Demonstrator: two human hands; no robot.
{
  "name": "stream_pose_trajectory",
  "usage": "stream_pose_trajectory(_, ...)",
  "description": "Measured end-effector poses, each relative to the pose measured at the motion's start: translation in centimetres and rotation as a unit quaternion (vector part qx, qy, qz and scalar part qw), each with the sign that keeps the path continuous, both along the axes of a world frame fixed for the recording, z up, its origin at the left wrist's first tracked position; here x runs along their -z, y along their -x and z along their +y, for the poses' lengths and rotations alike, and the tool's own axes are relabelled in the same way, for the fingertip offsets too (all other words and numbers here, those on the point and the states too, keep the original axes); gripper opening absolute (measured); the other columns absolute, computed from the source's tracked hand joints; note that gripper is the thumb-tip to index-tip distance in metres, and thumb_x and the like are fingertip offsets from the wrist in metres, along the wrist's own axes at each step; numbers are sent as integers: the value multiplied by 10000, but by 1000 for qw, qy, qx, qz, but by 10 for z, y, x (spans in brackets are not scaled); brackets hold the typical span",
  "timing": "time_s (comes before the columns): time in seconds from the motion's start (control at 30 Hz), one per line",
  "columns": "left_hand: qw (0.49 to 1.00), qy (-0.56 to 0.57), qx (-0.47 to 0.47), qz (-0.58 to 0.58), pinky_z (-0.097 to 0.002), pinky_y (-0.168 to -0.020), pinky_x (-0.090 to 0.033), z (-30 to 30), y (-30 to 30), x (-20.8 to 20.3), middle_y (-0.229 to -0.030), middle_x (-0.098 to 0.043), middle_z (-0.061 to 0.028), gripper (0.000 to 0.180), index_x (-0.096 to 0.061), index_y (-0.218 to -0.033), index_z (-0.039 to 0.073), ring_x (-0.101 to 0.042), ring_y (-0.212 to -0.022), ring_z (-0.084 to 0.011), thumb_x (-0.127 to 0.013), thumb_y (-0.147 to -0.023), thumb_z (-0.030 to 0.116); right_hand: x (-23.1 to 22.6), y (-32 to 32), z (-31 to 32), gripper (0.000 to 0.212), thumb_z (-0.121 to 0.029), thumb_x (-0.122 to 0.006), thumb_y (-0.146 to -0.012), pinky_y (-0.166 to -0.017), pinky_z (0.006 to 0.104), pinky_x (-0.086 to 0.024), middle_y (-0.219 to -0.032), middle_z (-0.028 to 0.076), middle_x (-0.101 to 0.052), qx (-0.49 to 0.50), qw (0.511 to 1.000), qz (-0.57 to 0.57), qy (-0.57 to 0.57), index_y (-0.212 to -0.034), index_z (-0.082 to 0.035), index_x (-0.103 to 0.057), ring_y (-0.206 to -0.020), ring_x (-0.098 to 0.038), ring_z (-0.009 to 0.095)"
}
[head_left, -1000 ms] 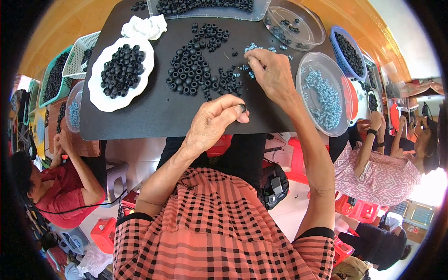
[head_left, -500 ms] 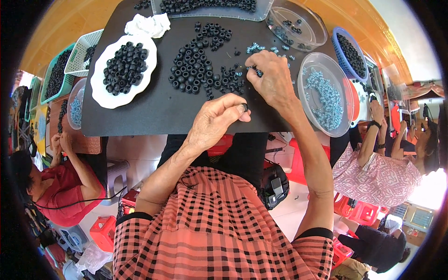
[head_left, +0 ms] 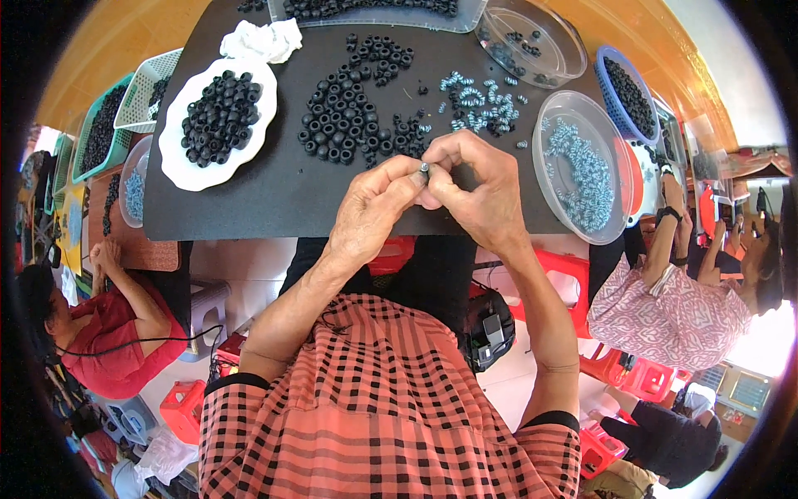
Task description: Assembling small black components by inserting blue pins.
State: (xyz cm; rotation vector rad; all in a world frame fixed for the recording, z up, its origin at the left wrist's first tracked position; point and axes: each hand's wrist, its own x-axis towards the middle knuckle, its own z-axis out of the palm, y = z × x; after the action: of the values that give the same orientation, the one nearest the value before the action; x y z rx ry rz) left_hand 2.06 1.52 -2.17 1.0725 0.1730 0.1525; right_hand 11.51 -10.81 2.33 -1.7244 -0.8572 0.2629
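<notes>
My hands meet over the near edge of the dark table, fingertips pinched together. A black round part with a hole is in my left hand (head_left: 370,200), mostly hidden by the fingers. With thumb and forefinger my right hand (head_left: 484,187) presses a small blue-grey spring-like piece (head_left: 424,167) against it. Just beyond lie a pile of black round parts (head_left: 339,116), smaller black bits (head_left: 409,137) and loose blue striped spring-like pieces (head_left: 478,104). Right of my hands stands a clear round tub (head_left: 544,195) holding many more of these blue pieces.
A white scalloped plate (head_left: 176,162) of black parts sits left, beside crumpled white tissue (head_left: 262,40). At the back are a clear tray (head_left: 374,23) and a round clear container (head_left: 573,50). A blue basket (head_left: 604,100) is far right. People sit at both sides.
My right hand has come back from the loose blue pieces to my left hand, carrying a small blue-grey piece. The fingertips of both hands now touch.
</notes>
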Motion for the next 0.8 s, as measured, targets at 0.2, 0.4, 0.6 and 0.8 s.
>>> stream_pose_trajectory(0.2, 998, -58, -7, -24, -204, -696, -426, 0, -2, 4, -803, -621, -5, 219, -628, -947, 4, -530, -761, -44, -488, -960, 172, 15, -2, 0, 149, 79, -607, -738, -647, 233, -486, -794, 31, -640, -36, 994, -25, -103, -863, -3, -598, -671, -597, 87)
stream_pose_trajectory(0.4, 998, -56, -20, -6, -178, -584, -373, -1, -1, -1, -791, -625, 14, 208, -635, -989, 15, -474, -665, -15, -497, -955, 167, 16, 5, 0, 131, 89, -616, -773, -652, 217, -484, -844, 47, -646, -30, 972, 138, -187, -870, 2, -605, -713, -602, 83)
stream_pose_trajectory(0.6, 1000, -22, -18, 10, -159, -479, -282, -1, 0, -1, -777, -627, 26, 221, -633, -1036, 22, -390, -572, 9, -497, -960, 179, 21, 7, -5, 172, 92, -662, -761, -669, 231, -499, -875, 75, -656, -10, 986, 24, -163, -911, 8, -647, -740, -612, 98)
stream_pose_trajectory(0.8, 999, -31, -5, 8, -165, -500, -309, 1, 0, -1, -789, -628, 14, 224, -620, -1061, 13, -413, -588, -4, -494, -962, 169, 32, 8, -4, 173, 94, -679, -739, -698, 255, -505, -887, 80, -657, 19, 984, 15, -178, -890, 11, -657, -796, -621, 137)
